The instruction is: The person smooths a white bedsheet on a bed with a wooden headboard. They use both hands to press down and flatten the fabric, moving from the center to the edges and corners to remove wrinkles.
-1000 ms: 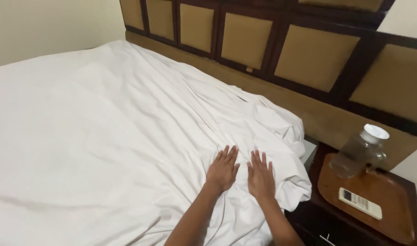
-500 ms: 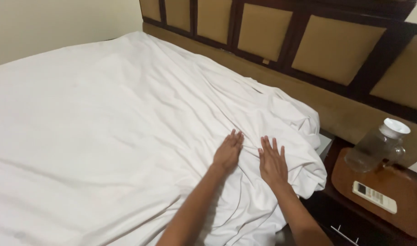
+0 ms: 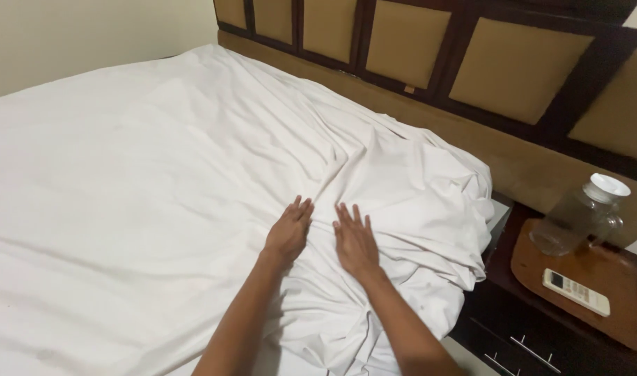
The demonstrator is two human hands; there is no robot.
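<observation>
1. Left hand point(image 3: 288, 232) spread flat, palm down, fingers together, pressing on white sheet point(image 3: 158, 174); nothing held.
2. Right hand point(image 3: 355, 240) just right of it, also flat and fully spread on same sheet; nothing held.
3. Sheet over whole bed, smooth at left and far, bunched in wrinkles at right near headboard point(image 3: 472, 76).
4. Far right: clear jar point(image 3: 576, 216) and white remote point(image 3: 576, 292) on wooden tray point(image 3: 614, 278).

Panelled headboard point(image 3: 472, 63), dark nightstand point(image 3: 541, 334)
</observation>
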